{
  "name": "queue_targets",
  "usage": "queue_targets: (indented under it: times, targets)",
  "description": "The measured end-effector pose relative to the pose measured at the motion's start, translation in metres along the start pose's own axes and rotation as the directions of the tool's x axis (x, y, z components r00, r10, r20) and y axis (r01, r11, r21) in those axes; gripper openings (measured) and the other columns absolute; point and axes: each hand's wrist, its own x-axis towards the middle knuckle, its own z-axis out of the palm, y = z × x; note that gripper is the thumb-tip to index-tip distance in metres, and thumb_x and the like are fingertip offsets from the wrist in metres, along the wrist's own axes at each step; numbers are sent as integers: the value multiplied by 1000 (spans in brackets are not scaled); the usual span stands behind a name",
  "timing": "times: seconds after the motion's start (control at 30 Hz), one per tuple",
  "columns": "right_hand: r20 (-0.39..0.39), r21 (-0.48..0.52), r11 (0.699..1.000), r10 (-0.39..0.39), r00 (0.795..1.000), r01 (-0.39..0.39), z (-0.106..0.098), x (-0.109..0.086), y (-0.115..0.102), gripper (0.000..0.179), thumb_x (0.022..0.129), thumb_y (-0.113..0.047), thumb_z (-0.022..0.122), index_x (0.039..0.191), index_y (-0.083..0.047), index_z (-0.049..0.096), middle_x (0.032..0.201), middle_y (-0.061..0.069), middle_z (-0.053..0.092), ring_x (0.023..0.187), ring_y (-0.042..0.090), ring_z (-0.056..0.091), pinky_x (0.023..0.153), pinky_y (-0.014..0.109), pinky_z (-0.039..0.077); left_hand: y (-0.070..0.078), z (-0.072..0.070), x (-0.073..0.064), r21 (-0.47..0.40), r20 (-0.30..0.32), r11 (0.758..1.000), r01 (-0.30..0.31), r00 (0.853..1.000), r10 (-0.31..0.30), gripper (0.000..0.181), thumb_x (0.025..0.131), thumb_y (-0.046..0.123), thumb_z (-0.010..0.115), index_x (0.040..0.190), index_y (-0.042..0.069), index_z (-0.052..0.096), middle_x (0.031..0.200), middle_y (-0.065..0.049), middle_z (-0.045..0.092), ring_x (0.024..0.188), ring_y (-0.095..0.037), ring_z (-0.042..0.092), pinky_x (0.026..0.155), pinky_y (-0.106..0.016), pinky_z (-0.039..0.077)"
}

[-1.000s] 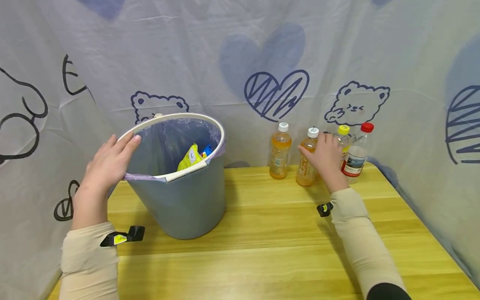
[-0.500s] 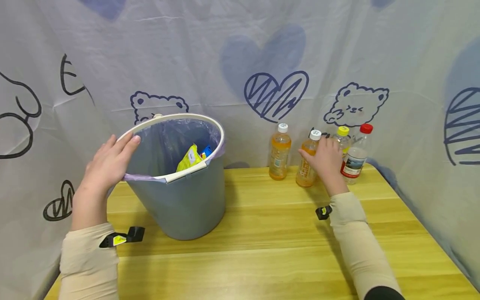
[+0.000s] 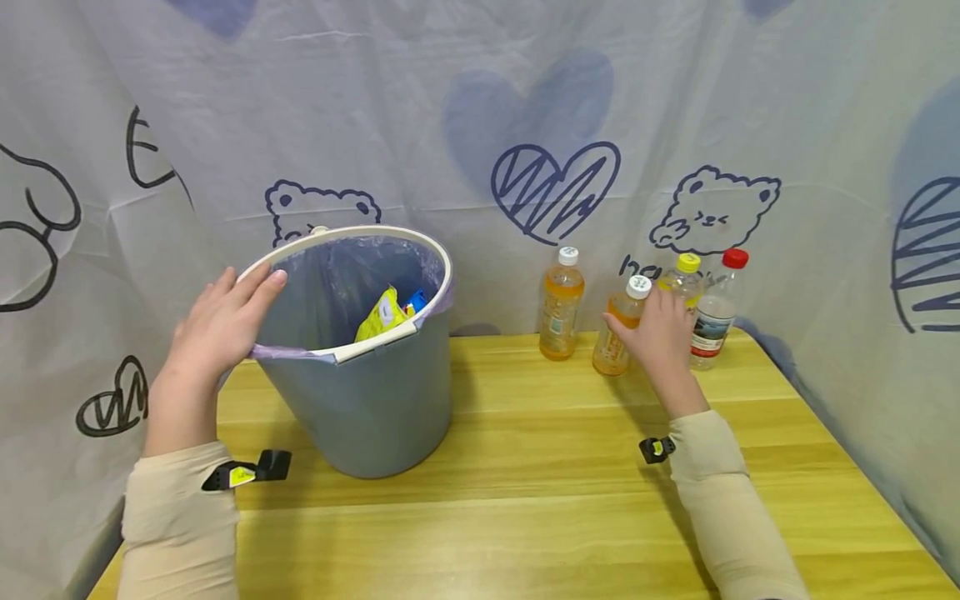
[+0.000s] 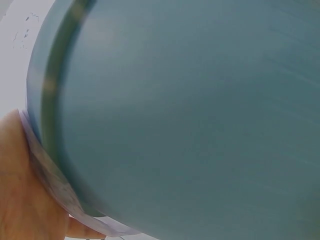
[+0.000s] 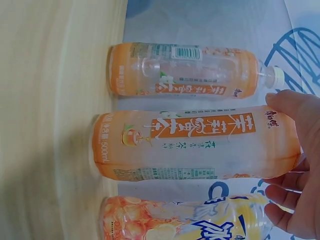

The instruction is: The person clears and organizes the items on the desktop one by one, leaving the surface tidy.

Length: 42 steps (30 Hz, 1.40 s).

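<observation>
My right hand holds the upper part of an orange-labelled tea bottle, which leans toward the hand with its white cap showing. In the right wrist view, thumb and fingers lie on opposite sides of this tea bottle. A matching tea bottle stands to its left. Just behind the right hand are a yellow-capped bottle and a clear red-capped bottle. At the left, my left hand grips the rim of a grey trash bin; the left wrist view shows mostly the bin's outer wall.
A thin plastic liner lines the bin, with a yellow snack packet and a blue wrapper inside. Everything stands on a wood-grain table. A printed cloth hangs behind the table and along its sides.
The held tea bottle's cap has moved right and down, so the bottle tilts more toward my right hand. That hand has shifted slightly right and nearer; the left hand stays on the bin.
</observation>
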Motion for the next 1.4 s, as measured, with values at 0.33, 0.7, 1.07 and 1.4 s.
queue_targets:
  times: [0.33, 0.7, 1.07, 1.4]
  targets:
    - [-51, 55, 994, -92, 994, 95, 0, -19, -4, 73, 82, -47, 74, 125, 6, 49, 117, 27, 56, 107, 43, 48, 94, 58, 40, 1, -3, 1, 58, 41, 998, -2, 999, 0, 84, 91, 76, 6, 158, 25, 2, 159, -28, -13, 144, -53, -18, 100, -84, -5]
    - [-112, 62, 974, -210, 971, 218, 0, -26, -15, 70, 77, -47, 78, 118, 4, 53, 112, 22, 60, 105, 40, 51, 93, 55, 42, 0, -4, 0, 80, 57, 997, 1, 998, -5, 86, 90, 78, 7, 158, 24, 1, 158, -28, -15, 143, -51, -22, 99, -83, -9]
    - [-181, 74, 941, -311, 933, 329, -12, -28, -37, 72, 75, -51, 78, 118, 2, 55, 108, 19, 61, 102, 37, 52, 87, 52, 44, 1, -4, -1, 68, 59, 998, -2, 998, -2, 86, 90, 78, 8, 158, 25, 0, 158, -28, -17, 143, -51, -22, 99, -83, -9]
    - [-280, 105, 905, -370, 886, 411, -28, -30, -59, 71, 74, -51, 79, 114, 4, 57, 105, 20, 62, 98, 37, 53, 84, 50, 45, 1, -2, -1, 56, 42, 998, 3, 999, -5, 86, 91, 77, 8, 158, 24, 1, 158, -28, -16, 143, -52, -21, 100, -84, -8]
